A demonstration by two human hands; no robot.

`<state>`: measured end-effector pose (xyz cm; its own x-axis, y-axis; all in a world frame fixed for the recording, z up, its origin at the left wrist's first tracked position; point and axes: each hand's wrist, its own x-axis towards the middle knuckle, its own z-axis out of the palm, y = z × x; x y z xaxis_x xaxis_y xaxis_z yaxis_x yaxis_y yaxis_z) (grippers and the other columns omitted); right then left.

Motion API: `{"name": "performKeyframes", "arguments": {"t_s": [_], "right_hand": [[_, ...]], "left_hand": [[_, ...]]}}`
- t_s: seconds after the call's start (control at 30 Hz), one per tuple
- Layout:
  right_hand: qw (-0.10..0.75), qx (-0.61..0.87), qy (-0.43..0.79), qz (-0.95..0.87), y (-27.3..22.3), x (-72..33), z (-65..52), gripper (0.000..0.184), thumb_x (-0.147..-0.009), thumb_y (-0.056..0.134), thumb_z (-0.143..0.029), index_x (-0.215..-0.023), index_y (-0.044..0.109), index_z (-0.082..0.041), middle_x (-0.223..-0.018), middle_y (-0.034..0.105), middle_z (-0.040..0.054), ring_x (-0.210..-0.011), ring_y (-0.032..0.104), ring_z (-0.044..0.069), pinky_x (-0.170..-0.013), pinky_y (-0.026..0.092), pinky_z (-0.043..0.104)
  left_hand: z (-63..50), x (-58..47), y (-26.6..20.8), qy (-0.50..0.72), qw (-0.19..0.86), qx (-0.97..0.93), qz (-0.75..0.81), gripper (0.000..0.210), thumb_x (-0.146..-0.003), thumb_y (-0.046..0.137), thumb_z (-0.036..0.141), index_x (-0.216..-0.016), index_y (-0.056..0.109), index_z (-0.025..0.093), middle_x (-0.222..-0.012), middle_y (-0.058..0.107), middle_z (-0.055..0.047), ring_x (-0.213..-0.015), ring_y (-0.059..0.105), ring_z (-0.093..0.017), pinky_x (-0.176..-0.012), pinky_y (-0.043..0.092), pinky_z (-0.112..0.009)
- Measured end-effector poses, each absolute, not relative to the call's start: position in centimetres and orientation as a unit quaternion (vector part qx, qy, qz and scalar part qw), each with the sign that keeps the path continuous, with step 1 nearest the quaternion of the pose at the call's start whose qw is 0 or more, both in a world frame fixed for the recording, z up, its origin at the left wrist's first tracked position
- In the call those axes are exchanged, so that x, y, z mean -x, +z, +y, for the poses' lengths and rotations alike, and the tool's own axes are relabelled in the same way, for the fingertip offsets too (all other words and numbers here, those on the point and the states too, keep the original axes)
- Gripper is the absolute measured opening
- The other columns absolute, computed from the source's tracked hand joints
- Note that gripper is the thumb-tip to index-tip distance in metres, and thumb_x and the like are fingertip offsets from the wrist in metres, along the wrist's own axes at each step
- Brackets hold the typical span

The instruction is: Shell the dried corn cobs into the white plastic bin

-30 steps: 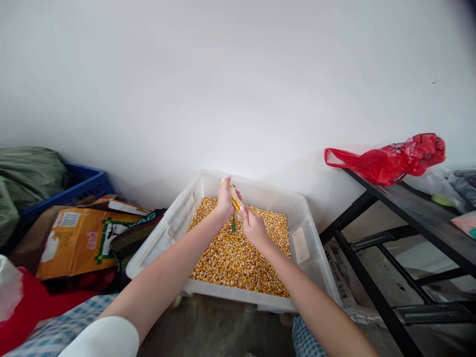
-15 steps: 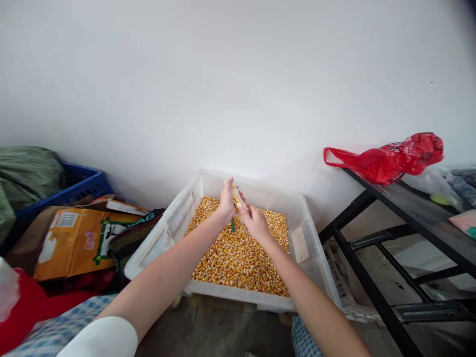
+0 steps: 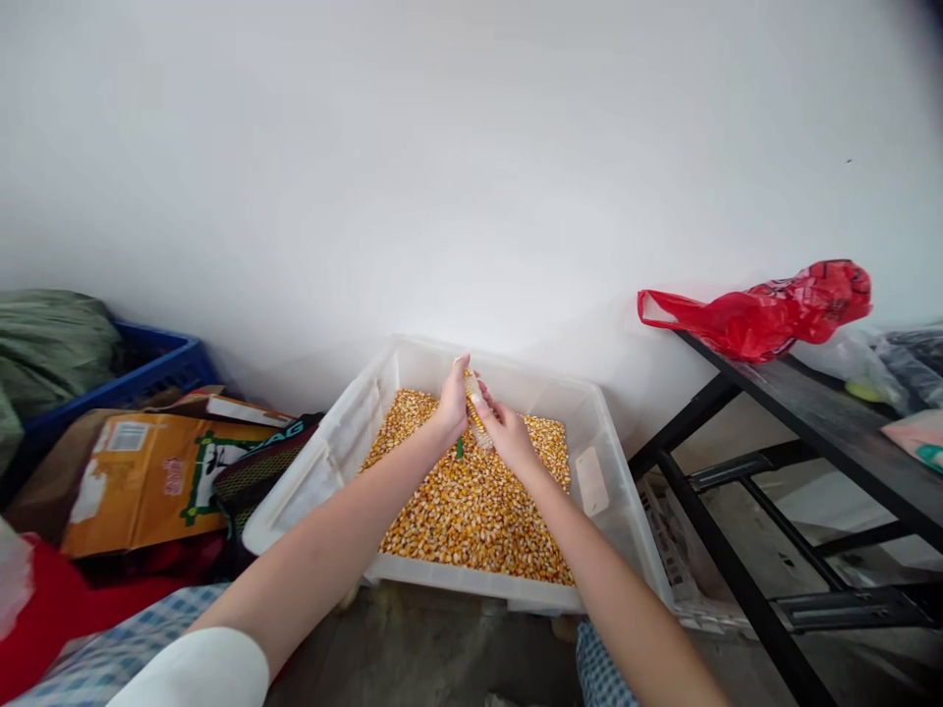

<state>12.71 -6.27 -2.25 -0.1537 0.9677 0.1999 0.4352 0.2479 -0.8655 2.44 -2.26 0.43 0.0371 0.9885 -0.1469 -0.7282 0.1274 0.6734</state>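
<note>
Both hands are closed around a partly stripped corn cob, held tilted above a tub of loose kernels. My left hand grips its upper left side with the thumb pointing up. Lower on the right side, my right hand wraps the cob, thumb lying along it. Some yellow kernels still show on the pale cob between the hands. Beneath them, yellow and white corn kernels fill much of the translucent plastic tub. A small green object shows just below my left hand, partly among the kernels.
Left of the tub are an orange cardboard box, a dark mesh bag and a blue crate. At right stands a black-framed table with a red plastic bag on top. A white wall rises behind.
My right hand has shifted slightly up along the cob, and the cob sits a little lower and more upright between the hands. The camera view has moved slightly.
</note>
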Motion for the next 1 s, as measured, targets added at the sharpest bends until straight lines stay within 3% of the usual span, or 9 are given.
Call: {"name": "performKeyframes", "arguments": {"t_s": [0.1,0.4,0.63,0.9,1.0], "right_hand": [[0.395,0.524,0.265,-0.707,-2.3,-12.5,-6.6,0.050,-0.079,0.039,-0.060,-0.099,0.060,-0.020,-0.084,0.066,0.0052,-0.076,0.060,0.019,-0.065,0.043,0.026],[0.413,0.552,0.300,-0.659,-2.4,-12.9,-6.0,0.060,-0.086,0.016,-0.056,-0.102,0.062,-0.021,-0.081,0.067,0.0060,-0.074,0.061,0.018,-0.064,0.043,0.026],[0.390,0.554,0.218,-0.703,-1.5,-13.0,-6.3,0.052,-0.080,0.034,-0.061,-0.085,0.063,-0.020,-0.076,0.065,0.0042,-0.073,0.059,0.017,-0.064,0.041,0.024],[0.352,0.541,0.163,-0.747,-2.1,-13.1,-6.3,0.057,-0.088,0.022,-0.054,-0.077,0.065,-0.019,-0.076,0.066,0.0102,-0.078,0.062,0.021,-0.069,0.041,0.029],[0.356,0.552,0.179,-0.732,-2.2,-13.3,-5.8,0.056,-0.088,0.021,-0.051,-0.082,0.066,-0.019,-0.077,0.067,0.0101,-0.079,0.062,0.022,-0.070,0.042,0.029]], "left_hand": [[-2.4,-2.8,0.1,0.608,0.689,-0.233,0.319,0.042,-0.067,0.053,0.058,-0.057,0.047,0.017,-0.044,0.050,-0.001,-0.042,0.051,-0.014,-0.045,0.041,-0.025],[-2.5,-3.1,-0.4,0.592,0.687,-0.262,0.330,0.046,-0.067,0.054,0.060,-0.053,0.050,0.016,-0.044,0.052,-0.001,-0.038,0.048,-0.012,-0.043,0.038,-0.025],[-2.6,-3.7,-0.9,0.571,0.727,-0.259,0.280,0.049,-0.067,0.049,0.064,-0.057,0.054,0.016,-0.051,0.058,-0.005,-0.051,0.058,-0.018,-0.052,0.044,-0.027],[-3.1,-4.3,-1.1,0.572,0.690,-0.270,0.351,0.046,-0.072,0.047,0.059,-0.060,0.057,0.015,-0.050,0.059,-0.007,-0.054,0.060,-0.020,-0.055,0.045,-0.028],[-3.2,-4.5,-1.1,0.593,0.693,-0.256,0.321,0.043,-0.071,0.049,0.057,-0.062,0.056,0.016,-0.051,0.059,-0.005,-0.053,0.060,-0.019,-0.056,0.046,-0.028]]}}
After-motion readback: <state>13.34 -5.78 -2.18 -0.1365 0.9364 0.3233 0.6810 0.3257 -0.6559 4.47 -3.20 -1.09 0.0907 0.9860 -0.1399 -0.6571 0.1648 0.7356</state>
